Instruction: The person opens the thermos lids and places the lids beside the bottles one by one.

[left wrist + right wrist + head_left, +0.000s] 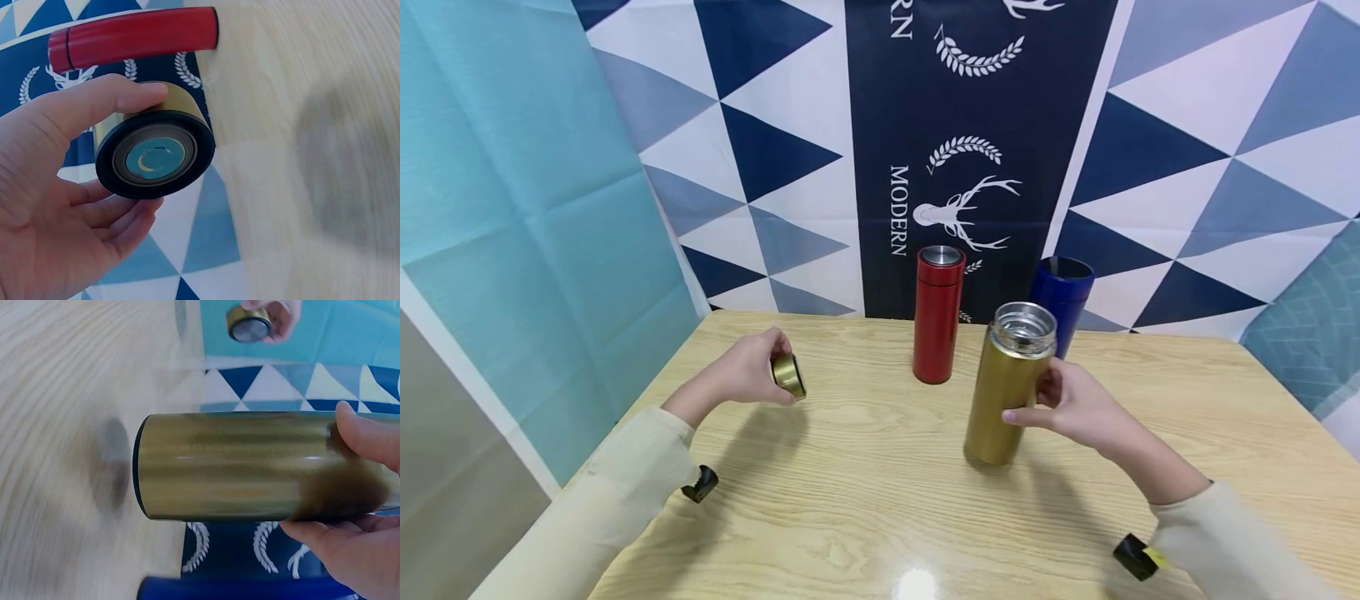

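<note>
My left hand [743,367] grips a gold lid [788,377] above the left part of the table. In the left wrist view, the underside of the lid [155,156] shows a black rim and a round inner disc. On the right, my right hand [1078,404] holds a gold thermos flask [1003,400] by its side, thumb and fingers around it. The flask has no lid on, and its steel mouth [1025,325] faces up. It tilts slightly, and in the right wrist view its base stands a little off the tabletop.
A red thermos flask [937,321] with its lid on stands at the back middle of the wooden table [865,517]. Behind the gold flask stands a blue flask [1063,292], partly hidden. Patterned cloth [797,167] hangs along the table's back edge.
</note>
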Demonstrator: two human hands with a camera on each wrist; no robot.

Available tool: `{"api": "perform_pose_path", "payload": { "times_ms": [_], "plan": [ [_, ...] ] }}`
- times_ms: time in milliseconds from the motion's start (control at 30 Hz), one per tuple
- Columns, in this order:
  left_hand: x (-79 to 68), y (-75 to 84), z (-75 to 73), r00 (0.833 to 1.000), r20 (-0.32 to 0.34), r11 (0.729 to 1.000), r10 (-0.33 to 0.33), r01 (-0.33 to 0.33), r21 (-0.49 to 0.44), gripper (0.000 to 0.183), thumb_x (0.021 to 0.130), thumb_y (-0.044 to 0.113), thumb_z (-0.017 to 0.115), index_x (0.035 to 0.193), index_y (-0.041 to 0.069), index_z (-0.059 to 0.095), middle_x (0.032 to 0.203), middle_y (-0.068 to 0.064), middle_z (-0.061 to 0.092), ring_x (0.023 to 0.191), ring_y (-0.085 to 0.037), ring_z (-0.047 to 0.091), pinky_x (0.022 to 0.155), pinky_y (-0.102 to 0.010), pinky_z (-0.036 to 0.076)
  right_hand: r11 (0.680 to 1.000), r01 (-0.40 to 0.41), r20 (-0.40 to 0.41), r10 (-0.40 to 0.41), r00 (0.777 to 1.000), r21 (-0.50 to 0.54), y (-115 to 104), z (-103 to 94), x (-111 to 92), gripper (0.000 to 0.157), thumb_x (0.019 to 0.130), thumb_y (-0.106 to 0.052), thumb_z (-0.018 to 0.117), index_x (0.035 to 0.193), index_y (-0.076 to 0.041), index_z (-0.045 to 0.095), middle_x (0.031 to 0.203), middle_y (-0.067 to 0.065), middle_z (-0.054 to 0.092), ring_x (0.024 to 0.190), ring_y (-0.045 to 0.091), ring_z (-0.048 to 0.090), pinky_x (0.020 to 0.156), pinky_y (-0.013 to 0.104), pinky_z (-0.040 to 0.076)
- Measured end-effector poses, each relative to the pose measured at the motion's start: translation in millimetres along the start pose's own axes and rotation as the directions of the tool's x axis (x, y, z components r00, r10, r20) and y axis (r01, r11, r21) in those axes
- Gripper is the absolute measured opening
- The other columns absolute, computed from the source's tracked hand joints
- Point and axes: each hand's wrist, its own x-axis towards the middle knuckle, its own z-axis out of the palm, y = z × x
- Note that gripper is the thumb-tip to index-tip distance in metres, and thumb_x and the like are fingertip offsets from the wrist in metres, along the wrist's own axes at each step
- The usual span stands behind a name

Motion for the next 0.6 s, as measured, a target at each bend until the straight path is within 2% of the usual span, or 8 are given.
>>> {"api": "perform_pose_path", "payload": {
  "times_ms": [167,300,367,467,533,600],
  "plan": [
    [-3.0,-9.3,2.7,1.000,0.010,1.000,-0.008,0.008,-0.007,0.054,0.064,0.014,0.083,0.106,0.001,0.053,0.095,-0.012,0.064,0.080,-0.020,0.058,0.068,-0.028,0.050,0.997,-0.046,-0.033,0.044,0.998,-0.065,10,-22.5,-12,0.073,0.082,-0.022,0.076,0.136,0.010,0.039,0.133,0.030,0.053,0.124,0.044,0.054,0.095,0.035,0.054],
    [-4.4,-15.4,6.4,1.000,0.003,1.000,-0.008,0.008,0.008,0.054,0.063,0.014,0.083,0.107,0.000,0.055,0.097,-0.015,0.064,0.082,-0.024,0.059,0.068,-0.030,0.051,0.992,-0.077,-0.056,0.072,0.996,-0.103,22,-40.2,-23,0.076,0.082,-0.020,0.075,0.138,0.012,0.034,0.135,0.035,0.049,0.124,0.049,0.051,0.086,0.021,0.055],
    [-5.2,-17.9,8.7,1.000,-0.004,0.999,-0.005,0.005,0.033,0.053,0.064,0.016,0.084,0.107,-0.001,0.057,0.098,-0.016,0.063,0.083,-0.024,0.059,0.069,-0.032,0.052,0.988,-0.096,-0.070,0.088,0.994,-0.124,29,-48.4,-28,0.077,0.083,-0.019,0.075,0.138,0.013,0.033,0.134,0.036,0.049,0.119,0.046,0.056,0.081,0.015,0.053],
    [-6.8,-21.1,12.1,1.000,0.000,0.998,-0.017,0.017,0.065,0.053,0.066,0.020,0.084,0.108,-0.001,0.059,0.099,-0.016,0.063,0.085,-0.023,0.057,0.070,-0.033,0.051,0.979,-0.140,-0.100,0.125,0.987,-0.149,38,-59.9,-36,0.075,0.083,-0.021,0.075,0.136,0.013,0.035,0.131,0.035,0.052,0.103,0.013,0.066,0.074,0.009,0.049],
    [-7.8,-23.4,14.5,1.000,0.008,0.997,-0.028,0.027,0.076,0.053,0.067,0.022,0.084,0.108,-0.001,0.059,0.099,-0.016,0.062,0.085,-0.024,0.057,0.070,-0.034,0.051,0.974,-0.164,-0.113,0.147,0.983,-0.159,44,-66.3,-41,0.073,0.084,-0.022,0.074,0.135,0.014,0.037,0.129,0.035,0.054,0.093,-0.009,0.058,0.071,0.010,0.048],
    [-8.8,-25.3,16.8,0.999,0.015,0.996,-0.043,0.041,0.077,0.053,0.067,0.022,0.083,0.108,-0.001,0.059,0.099,-0.016,0.061,0.085,-0.023,0.055,0.069,-0.033,0.050,0.970,-0.182,-0.123,0.164,0.979,-0.160,49,-71.5,-45,0.073,0.084,-0.023,0.074,0.135,0.014,0.036,0.129,0.035,0.053,0.086,-0.021,0.048,0.070,0.009,0.048]
  ]
}}
